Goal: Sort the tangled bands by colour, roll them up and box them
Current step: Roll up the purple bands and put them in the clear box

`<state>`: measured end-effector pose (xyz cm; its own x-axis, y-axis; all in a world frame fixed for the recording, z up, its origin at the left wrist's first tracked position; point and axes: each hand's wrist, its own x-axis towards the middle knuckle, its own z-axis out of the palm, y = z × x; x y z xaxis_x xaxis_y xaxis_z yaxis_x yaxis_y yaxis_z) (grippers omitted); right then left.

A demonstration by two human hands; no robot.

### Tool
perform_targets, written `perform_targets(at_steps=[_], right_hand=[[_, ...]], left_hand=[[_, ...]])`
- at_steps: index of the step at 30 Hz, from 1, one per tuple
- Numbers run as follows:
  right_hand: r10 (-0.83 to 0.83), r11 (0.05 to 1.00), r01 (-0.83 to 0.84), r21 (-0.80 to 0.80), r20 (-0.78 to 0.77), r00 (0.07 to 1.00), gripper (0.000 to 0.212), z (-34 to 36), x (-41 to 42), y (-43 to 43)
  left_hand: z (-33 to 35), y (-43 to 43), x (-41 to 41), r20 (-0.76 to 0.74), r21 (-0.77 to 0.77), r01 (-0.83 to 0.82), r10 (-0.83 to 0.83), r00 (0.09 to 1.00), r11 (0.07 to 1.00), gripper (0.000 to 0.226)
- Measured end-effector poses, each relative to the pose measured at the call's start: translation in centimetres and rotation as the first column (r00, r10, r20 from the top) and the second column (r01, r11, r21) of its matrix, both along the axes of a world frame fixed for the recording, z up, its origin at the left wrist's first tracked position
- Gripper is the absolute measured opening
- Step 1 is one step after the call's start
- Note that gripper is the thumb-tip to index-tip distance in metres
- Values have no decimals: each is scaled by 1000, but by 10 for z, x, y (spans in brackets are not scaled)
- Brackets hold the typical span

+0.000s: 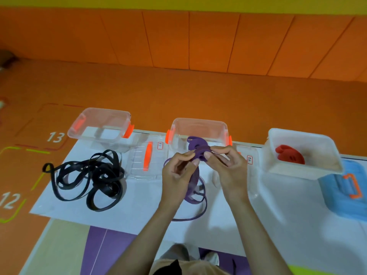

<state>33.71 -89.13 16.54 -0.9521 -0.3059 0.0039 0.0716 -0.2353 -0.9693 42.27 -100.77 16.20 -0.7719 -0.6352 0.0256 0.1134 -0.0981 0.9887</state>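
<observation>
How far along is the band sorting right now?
Done: the red band lies rolled in the white box. In hand: the left hand and right hand pinch the partly rolled purple band. Left: the black bands lie tangled on the sheet, unboxed.

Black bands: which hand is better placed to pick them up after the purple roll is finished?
Left, probably. The black bands lie off to the left, nearer the left hand. The right hand would have to reach across. For now both hands pinch the purple band.
</observation>
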Motion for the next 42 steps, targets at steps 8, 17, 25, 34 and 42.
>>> perform_targets(at_steps=[8, 17, 25, 34, 42], right_hand=[[-74, 991, 77, 107, -28, 997, 21, -10, -1, -52], [-128, 991, 129, 33, -18, 992, 25, -16, -1, -84], [23, 964, -16, 267, -24, 999, 12, -18, -1, -77], [-95, 913, 141, 382, -136, 986, 24, -22, 4, -63], [-24, 938, 87, 335, -188, 982, 18, -8, -8, -51]], left_hand=[[-18, -39, -17, -12, -50, 1, -2, 1000, 999, 8], [-15, -88, -27, -33, 27, 113, -112, 993, 993, 27], [-22, -105, -26, -10, -80, 196, -198, 980, 977, 25], [-33, -89, -32, 78, -84, 279, -273, 959, 956, 26], [-21, -89, -34, 63, -79, 266, -262, 963, 961, 15]])
